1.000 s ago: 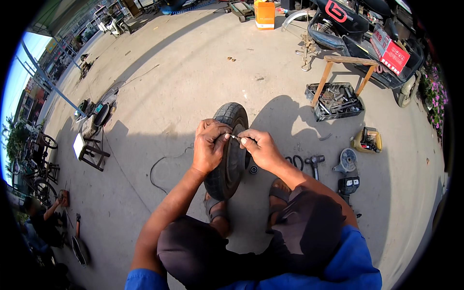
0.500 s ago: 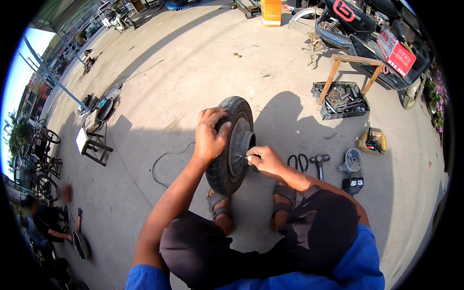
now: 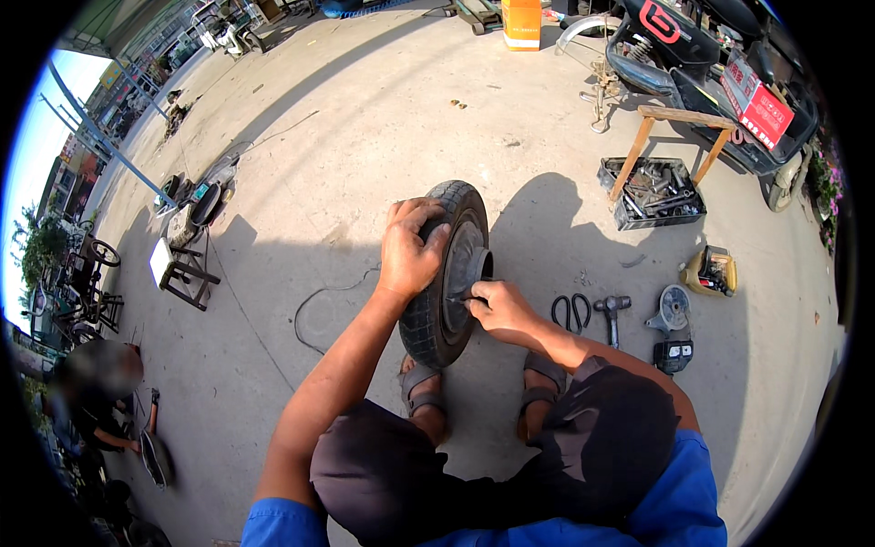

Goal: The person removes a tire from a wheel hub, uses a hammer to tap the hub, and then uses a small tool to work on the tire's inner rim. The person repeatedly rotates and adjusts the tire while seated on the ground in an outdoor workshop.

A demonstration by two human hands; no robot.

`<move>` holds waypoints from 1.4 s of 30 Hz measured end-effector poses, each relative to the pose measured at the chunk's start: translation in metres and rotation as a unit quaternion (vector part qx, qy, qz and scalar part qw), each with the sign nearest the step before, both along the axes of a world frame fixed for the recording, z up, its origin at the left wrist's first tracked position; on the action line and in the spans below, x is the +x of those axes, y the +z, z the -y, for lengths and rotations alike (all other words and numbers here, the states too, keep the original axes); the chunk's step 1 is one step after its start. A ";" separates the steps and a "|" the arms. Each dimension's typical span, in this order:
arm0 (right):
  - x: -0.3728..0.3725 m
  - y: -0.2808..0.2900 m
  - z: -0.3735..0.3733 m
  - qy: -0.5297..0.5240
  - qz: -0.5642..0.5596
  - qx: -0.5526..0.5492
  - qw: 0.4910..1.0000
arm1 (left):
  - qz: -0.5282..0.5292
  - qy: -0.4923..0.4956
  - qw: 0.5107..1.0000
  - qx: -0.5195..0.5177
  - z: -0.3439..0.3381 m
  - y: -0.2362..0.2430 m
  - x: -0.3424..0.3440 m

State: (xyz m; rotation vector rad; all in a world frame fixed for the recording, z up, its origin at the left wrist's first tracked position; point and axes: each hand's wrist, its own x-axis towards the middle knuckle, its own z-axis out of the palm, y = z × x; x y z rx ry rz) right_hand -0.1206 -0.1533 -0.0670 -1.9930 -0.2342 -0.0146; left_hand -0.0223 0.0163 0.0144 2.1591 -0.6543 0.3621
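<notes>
— What do the hands have hold of?

— The left hand (image 3: 410,251) lies over the top of a small black rubber tyre on a grey metal hub (image 3: 447,273), fingers curled around the tread, gripping it. The wheel stands upright on the pale concrete ground (image 3: 365,146), just ahead of the person's sandalled feet. The right hand (image 3: 497,305) is at the hub side, fingers pinched together on something thin and dark; what it is, I cannot tell.

— And around it?

— Right of the wheel, on the ground: black-handled scissors (image 3: 571,312), a hammer with a grey head (image 3: 612,310), a grey round-headed power tool (image 3: 673,314) and a yellow boxy device (image 3: 711,271). Farther off, a black crate of metal parts (image 3: 656,191) sits under a wooden stool (image 3: 679,137). A thin dark cable (image 3: 319,305) loops on the left.

— Anything blocking the wheel?

— Nothing lies against it; the tools are near but apart. Another person crouches at the far left edge.
</notes>
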 end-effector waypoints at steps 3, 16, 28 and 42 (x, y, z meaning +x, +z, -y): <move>0.001 -0.003 -0.003 0.000 0.013 -0.004 1.000 | -0.001 0.005 1.000 0.002 0.000 0.001 0.000; -0.002 0.012 -0.010 0.009 0.040 -0.064 0.997 | -0.007 0.001 1.000 -0.012 0.001 -0.001 0.001; -0.002 0.005 -0.004 -0.003 0.066 -0.123 0.990 | -0.002 0.001 1.000 -0.011 0.010 -0.003 -0.001; -0.002 0.012 -0.011 -0.024 -0.029 -0.118 0.992 | -0.050 -0.005 0.997 -0.060 0.013 -0.013 0.002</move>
